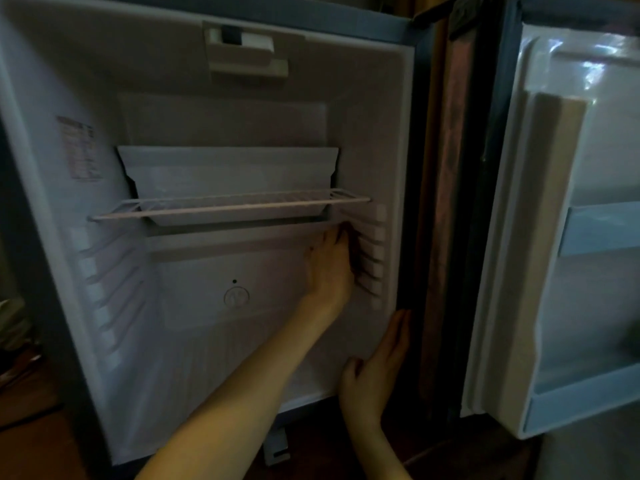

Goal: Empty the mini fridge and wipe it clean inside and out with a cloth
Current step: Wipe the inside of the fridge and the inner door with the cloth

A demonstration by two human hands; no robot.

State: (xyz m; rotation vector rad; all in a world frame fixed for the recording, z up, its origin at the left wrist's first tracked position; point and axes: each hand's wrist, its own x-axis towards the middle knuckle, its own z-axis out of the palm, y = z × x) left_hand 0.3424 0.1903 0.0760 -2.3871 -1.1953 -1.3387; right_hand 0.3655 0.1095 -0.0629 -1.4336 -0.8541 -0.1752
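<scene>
The room is dim. The fridge stands open, no food inside, only a shelf. The left hand presses its right inside wall, maybe with a dark cloth; I cannot tell its grip. The right hand rests flat on the front edge. The door and the outside likely remain.

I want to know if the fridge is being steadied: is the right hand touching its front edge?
Touching. The head view shows the right hand lying flat against the fridge's right front edge, fingers straight, thumb reaching inside.
</scene>
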